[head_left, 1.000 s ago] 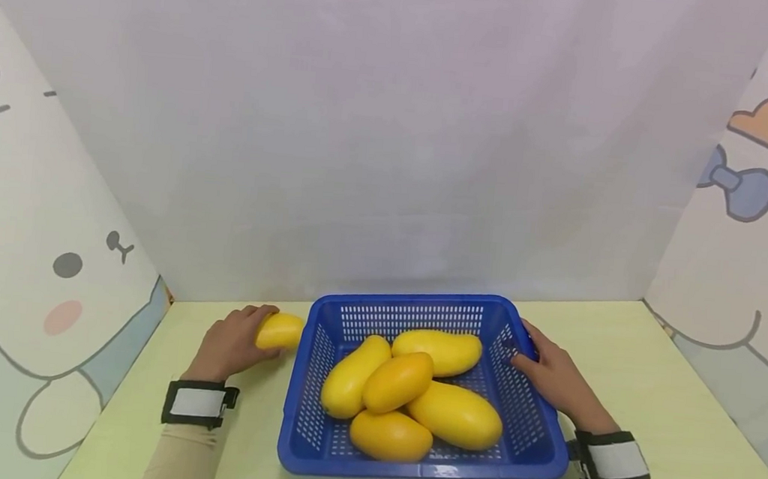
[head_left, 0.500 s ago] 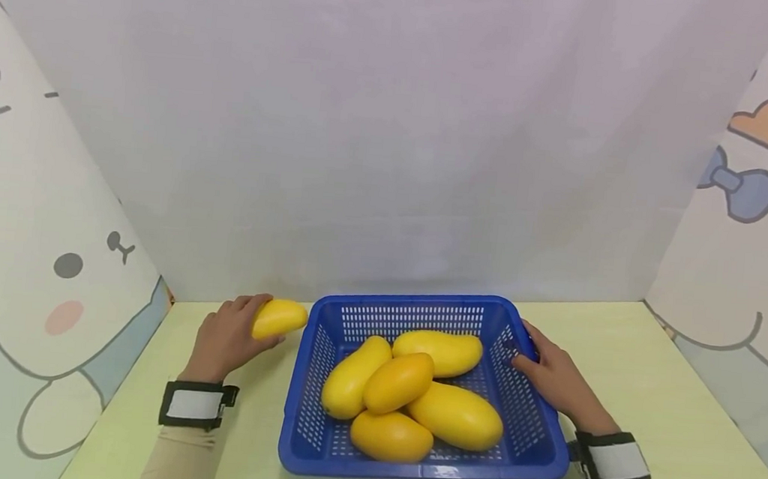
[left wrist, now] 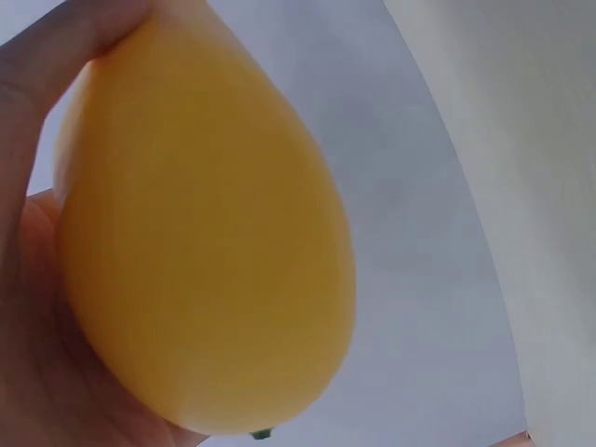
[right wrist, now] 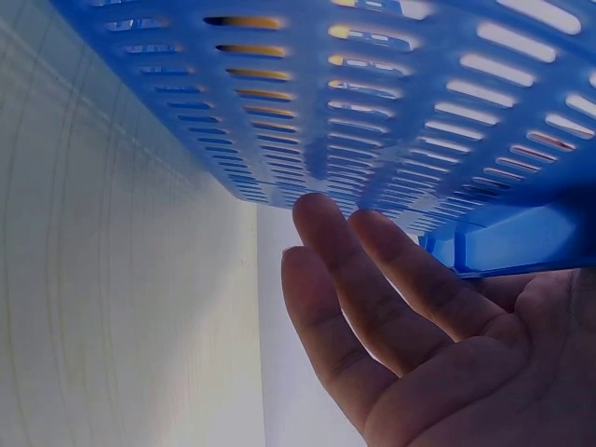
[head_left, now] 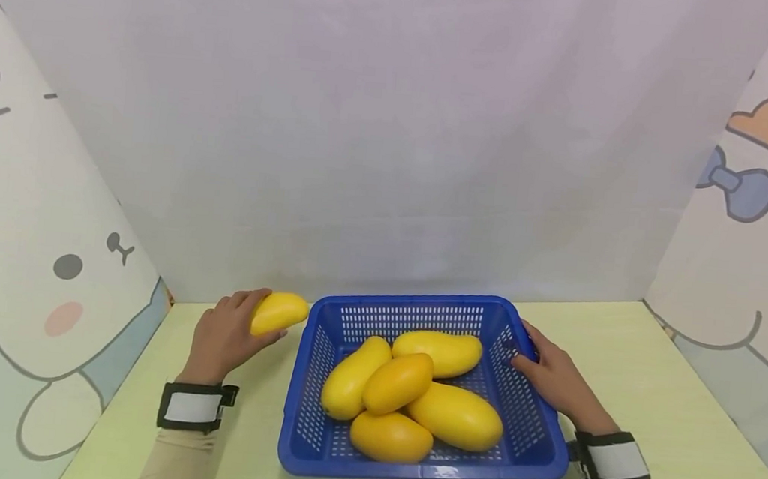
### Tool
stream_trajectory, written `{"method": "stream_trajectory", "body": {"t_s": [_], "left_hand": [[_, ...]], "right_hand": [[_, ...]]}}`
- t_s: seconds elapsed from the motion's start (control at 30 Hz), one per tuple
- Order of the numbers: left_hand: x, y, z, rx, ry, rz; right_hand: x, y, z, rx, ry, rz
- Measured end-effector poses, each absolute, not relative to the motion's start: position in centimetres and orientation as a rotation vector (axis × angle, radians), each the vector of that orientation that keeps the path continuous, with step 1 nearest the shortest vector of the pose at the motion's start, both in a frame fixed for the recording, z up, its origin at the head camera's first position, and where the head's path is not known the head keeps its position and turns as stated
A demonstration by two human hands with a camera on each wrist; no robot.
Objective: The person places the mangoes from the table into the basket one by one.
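My left hand [head_left: 222,338] grips a yellow mango [head_left: 279,314] just left of the basket, its thumb along the near side. Up close in the left wrist view, the same mango [left wrist: 209,242] fills the palm and shows a small green stem stub at its lower end. On the other side my right hand [head_left: 559,377] holds the right rim of a blue plastic basket [head_left: 420,469]. Its thumb is over the inside, and in the right wrist view several fingers [right wrist: 345,289] reach under the rim against the slotted wall [right wrist: 307,121].
Inside the basket lie several mangoes, one orange-yellow mango [head_left: 398,383] resting on top of the others. The basket stands on a pale yellow-green table [head_left: 625,364]. A white backdrop [head_left: 404,158] rises behind, with cartoon panels [head_left: 25,241] at both sides.
My left hand has raised the mango from the tabletop, upward and slightly back in the head view. The right hand and the basket have stayed in place.
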State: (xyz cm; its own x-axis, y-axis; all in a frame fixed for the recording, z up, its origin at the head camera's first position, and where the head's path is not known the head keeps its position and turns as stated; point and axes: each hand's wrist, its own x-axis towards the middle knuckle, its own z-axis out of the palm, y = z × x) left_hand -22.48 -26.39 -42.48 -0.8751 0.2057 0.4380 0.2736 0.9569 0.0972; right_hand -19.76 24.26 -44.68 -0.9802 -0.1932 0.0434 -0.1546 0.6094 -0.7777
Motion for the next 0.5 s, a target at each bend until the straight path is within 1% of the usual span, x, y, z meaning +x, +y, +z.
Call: {"method": "stream_trajectory", "body": {"t_s": [0.5], "left_hand": [[-21.97, -25.89, -41.39, -0.341, -2.598, -0.231]], "right_hand": [[-19.75, 24.26, -44.67, -0.304, 2.775, -1.344]]}}
